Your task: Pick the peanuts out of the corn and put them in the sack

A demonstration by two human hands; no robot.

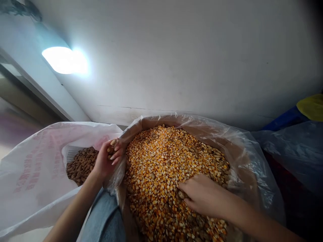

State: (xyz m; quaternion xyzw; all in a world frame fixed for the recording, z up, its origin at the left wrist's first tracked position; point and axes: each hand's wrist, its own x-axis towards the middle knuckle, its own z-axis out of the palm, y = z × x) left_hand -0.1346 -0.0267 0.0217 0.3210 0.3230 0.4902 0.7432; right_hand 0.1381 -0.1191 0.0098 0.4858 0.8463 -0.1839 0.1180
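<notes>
At the near left, a denim-clad knee (107, 215) stands just beside the container (202, 131), perhaps helping to steady it. The right hand (200, 195) enters over the right edge, its fingers bent down into the yellow kernels (156, 168), a posture suited to reaching among loose grain. A tan pod (181, 195) shows at the thumb and fingertips; whether it is pinched cannot be told. The left hand (107, 161) is at the left edge, fingers curled inward around several peanut-like pods (113, 143), cupped presumably so that none spill. Beside it, to the left, a white sack (42, 158) with red print lies open around brown nuts (82, 164). More pods (191, 149) lie among the kernels toward the far edge. A clear liner (237, 141) folds over the rim, probably to contain the grain. Beyond the right edge are a blue object (285, 118) and a yellow object (313, 107); behind the far edge rises a pale wall (181, 57), with a bright light (62, 60) at upper left.
</notes>
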